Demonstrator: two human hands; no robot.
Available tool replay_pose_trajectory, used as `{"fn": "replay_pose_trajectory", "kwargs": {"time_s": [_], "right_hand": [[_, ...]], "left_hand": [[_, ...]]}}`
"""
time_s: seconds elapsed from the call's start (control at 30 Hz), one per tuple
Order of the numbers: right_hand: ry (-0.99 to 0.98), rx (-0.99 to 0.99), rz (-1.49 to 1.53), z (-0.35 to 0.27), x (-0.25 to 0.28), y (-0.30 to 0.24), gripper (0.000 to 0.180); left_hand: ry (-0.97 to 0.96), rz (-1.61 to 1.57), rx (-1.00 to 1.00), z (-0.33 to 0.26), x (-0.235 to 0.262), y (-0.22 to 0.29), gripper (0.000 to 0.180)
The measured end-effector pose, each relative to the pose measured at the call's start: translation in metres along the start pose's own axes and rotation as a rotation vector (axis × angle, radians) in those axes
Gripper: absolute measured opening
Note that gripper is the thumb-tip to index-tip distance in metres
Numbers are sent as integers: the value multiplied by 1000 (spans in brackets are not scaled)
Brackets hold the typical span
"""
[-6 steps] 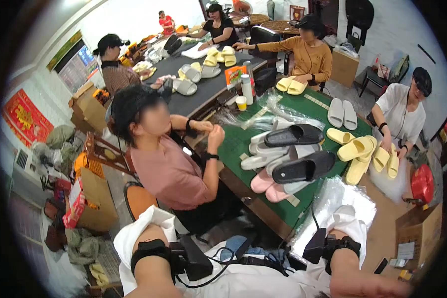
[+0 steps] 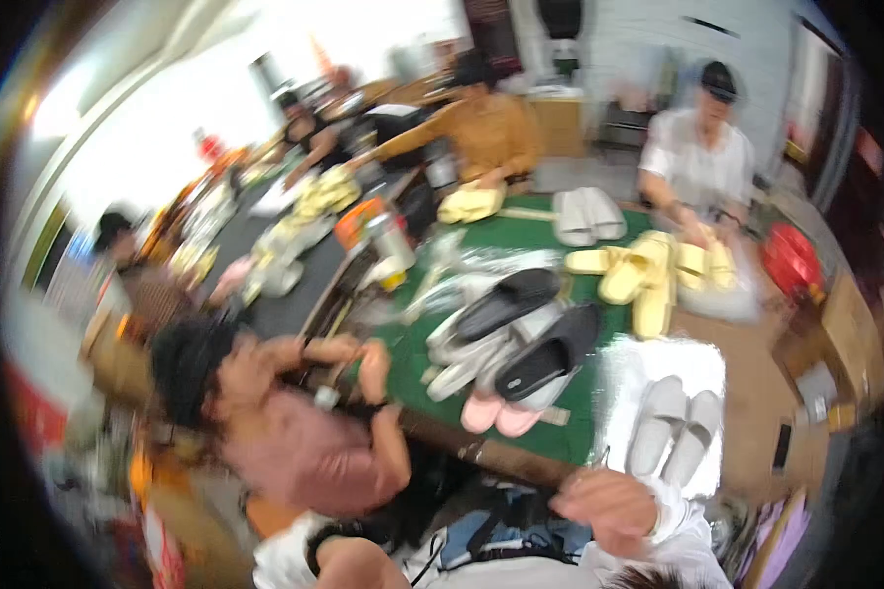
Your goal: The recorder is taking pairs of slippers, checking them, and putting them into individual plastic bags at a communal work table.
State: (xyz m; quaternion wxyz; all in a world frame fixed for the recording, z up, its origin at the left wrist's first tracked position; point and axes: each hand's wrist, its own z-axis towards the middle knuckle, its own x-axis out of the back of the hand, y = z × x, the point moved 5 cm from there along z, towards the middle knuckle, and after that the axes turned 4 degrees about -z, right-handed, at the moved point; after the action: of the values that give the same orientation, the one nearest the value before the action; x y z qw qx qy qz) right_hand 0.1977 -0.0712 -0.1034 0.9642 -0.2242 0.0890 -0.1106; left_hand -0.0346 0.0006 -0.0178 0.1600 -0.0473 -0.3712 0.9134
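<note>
Green felt covers the near end of a long counter (image 2: 550, 432) that runs away to the far left, and several people sit along both of its sides. From the head view everything is smeared by motion, so I can only report coarse shapes.

My right hand (image 2: 609, 510) shows at the bottom, just near of the counter's wooden edge, blurred and with fingers curled loosely; I cannot tell whether it grips anything. My left forearm comes in at the lower edge, but the left hand itself is hidden behind straps and cables.

Nearest the right hand is a pair of white slippers (image 2: 673, 432) lying on a shiny clear plastic bag (image 2: 648, 368), just far and right of it. Left of those, on the felt, sit a pink pair (image 2: 501, 417), black slippers (image 2: 550, 353) and grey ones piled together. Yellow slippers (image 2: 648, 275) lie farther off, before a person in white (image 2: 697, 157). A person in a mauve top (image 2: 304, 442) sits at near left.
</note>
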Motion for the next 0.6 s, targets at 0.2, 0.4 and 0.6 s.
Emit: {"fn": "replay_pose_trajectory", "kwargs": {"time_s": [0.2,0.4,0.6], "right_hand": [[-209,-1445,-504,-276,39,4,25],[-44,-1997,-483,-472,58,-91,23],[-738,-1313,-689,-595,42,-75,20]], "left_hand": [[-1818,-873,1531,-224,16,63,42],[-370,-1581,3722,-356,232,321,71],[-70,-1553,3788,-261,254,468,69]]}}
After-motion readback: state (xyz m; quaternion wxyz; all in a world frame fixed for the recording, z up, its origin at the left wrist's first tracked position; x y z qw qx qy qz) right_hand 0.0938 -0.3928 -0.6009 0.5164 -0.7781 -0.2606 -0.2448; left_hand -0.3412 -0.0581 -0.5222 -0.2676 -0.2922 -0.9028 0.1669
